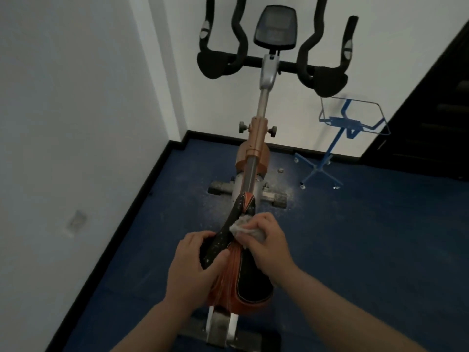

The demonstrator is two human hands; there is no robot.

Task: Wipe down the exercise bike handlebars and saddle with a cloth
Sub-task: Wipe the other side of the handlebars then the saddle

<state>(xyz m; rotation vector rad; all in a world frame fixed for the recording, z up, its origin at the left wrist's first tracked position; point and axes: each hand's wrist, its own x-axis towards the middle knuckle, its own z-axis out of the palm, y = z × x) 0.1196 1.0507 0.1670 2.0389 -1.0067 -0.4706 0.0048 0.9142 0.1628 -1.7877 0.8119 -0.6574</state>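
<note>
Lower centre: left hand gripping left flank of saddle, fingers curled over edge. Right hand clutching crumpled pale cloth against saddle's narrow part. Saddle black, white-speckled, orange ribbed centre and rim. Handlebars black, padded, top centre.

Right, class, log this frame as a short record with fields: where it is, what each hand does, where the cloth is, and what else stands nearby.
setting: room corner, blue floor, white walls
machine: exercise bike
left hand: grips the saddle on its left side
right hand: holds the cloth, pressing it on the saddle's right side
handlebars: untouched, far from both hands
console: dark screen above the handlebars
nearby: blue wheeled stand to the right of the bike
</note>
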